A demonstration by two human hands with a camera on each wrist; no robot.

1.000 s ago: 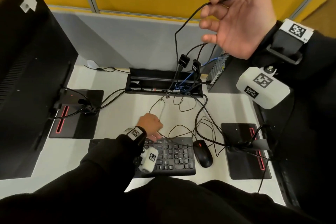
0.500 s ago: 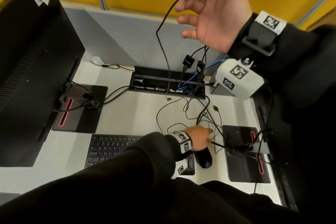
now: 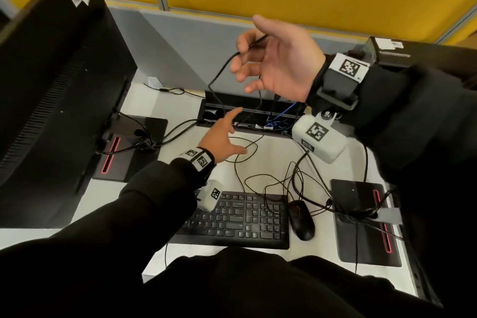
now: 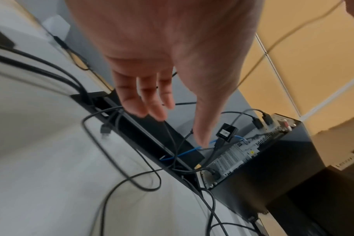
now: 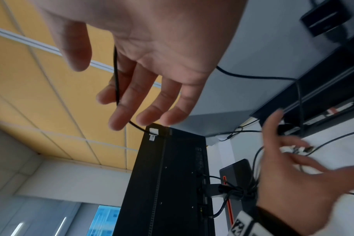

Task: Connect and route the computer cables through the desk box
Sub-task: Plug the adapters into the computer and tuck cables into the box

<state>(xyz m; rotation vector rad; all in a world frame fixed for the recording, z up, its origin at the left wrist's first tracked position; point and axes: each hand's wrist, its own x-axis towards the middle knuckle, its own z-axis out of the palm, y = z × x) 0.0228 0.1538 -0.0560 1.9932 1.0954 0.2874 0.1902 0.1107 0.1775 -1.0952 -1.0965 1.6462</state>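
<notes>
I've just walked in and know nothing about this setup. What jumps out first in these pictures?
A raised right hand holds a thin black cable up in the air, and it trails down into the open desk box at the back of the desk. Below it, the left hand reaches open-fingered toward that box. Loose cables lie tangled behind the keyboard and mouse.

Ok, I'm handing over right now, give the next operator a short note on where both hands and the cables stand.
Right hand: raised above the desk, a thin black cable pinched between its fingers; the cable drops into the open desk box.
Left hand: open, holds nothing, reaching toward the box.
Done: several cables, a blue one among them, already run through the box.
Left: loose cables lie tangled behind the keyboard, not yet routed.
</notes>
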